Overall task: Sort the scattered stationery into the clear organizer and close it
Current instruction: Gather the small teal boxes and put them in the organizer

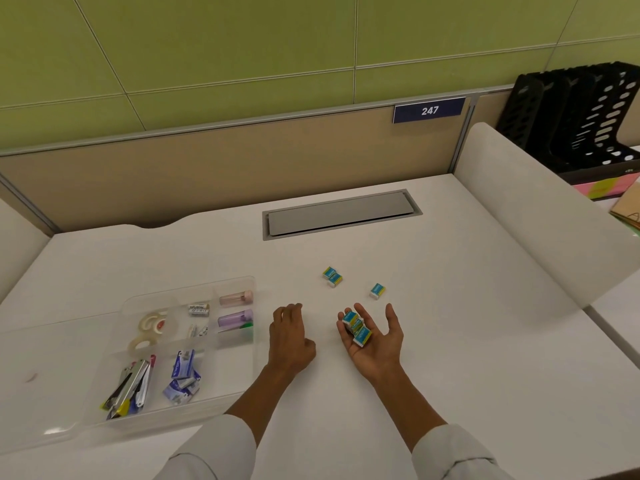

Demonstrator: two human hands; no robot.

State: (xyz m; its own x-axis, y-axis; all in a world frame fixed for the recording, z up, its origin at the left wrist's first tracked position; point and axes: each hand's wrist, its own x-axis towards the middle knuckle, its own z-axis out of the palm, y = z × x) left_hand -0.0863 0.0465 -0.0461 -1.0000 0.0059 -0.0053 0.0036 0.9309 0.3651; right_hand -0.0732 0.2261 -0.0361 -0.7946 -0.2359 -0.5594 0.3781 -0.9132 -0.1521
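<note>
The clear organizer (239,372) lies open on the white desk at the left, its compartments holding tape rolls (151,323), staplers (131,386), staple boxes (183,375), batteries (198,309) and pink and purple cases (236,308). My right hand (375,341) is palm up with three small blue-and-yellow erasers (356,329) resting in it. My left hand (290,336) rests palm down on the desk between the organizer and my right hand, holding nothing. A pair of erasers (332,277) and a single eraser (377,291) lie on the desk beyond my hands.
A grey cable hatch (341,213) sits flush in the desk at the back. A white divider (540,216) bounds the right side, with black file racks (585,116) behind it. A partition wall runs along the far edge.
</note>
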